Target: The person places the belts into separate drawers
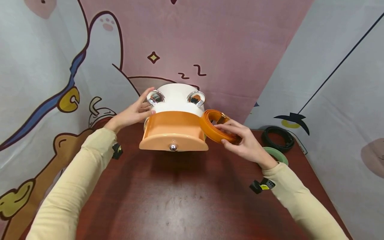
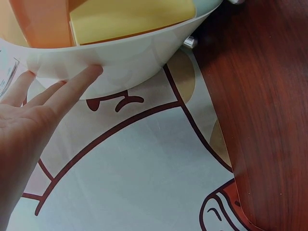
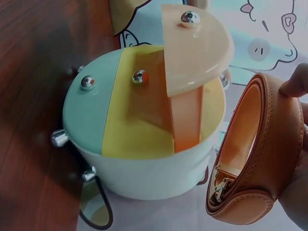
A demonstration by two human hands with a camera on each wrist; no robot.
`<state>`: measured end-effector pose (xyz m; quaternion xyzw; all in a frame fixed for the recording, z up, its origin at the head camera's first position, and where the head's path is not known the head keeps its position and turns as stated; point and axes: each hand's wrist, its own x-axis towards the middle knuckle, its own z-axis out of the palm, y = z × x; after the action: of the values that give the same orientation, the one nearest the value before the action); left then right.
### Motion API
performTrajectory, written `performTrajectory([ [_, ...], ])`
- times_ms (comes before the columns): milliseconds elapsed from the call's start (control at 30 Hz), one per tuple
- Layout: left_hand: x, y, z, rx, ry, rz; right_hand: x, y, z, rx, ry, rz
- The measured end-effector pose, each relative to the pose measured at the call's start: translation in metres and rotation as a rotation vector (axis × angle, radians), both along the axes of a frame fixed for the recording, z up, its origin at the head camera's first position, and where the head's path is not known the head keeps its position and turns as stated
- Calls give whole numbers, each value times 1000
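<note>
The orange leather belt (image 1: 210, 129), coiled with its buckle (image 1: 222, 118) showing inside, is held up beside the open top drawer (image 1: 159, 142) of the white cabinet (image 1: 177, 95), near the far edge of the table (image 1: 180, 200). The right hand (image 1: 244, 141) pinches the coil; the left hand (image 1: 132, 115) is spread against the cabinet's side. The belt should be light, bendable, not fragile, yet springy enough to uncoil, so best gripped across all layers, clear of the buckle.
</note>
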<state>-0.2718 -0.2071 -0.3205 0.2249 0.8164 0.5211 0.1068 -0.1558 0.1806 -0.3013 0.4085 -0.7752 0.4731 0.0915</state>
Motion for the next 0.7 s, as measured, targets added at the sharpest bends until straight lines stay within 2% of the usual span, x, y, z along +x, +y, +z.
performTrajectory([
  [167,-1,0,0,7,-3,-4,0,-10,6,8,8,32],
  [433,-1,0,-1,0,13,0,-3,-29,12,5,88,128],
  [700,-1,0,0,10,2,-4,-24,-38,-12,5,115,198],
])
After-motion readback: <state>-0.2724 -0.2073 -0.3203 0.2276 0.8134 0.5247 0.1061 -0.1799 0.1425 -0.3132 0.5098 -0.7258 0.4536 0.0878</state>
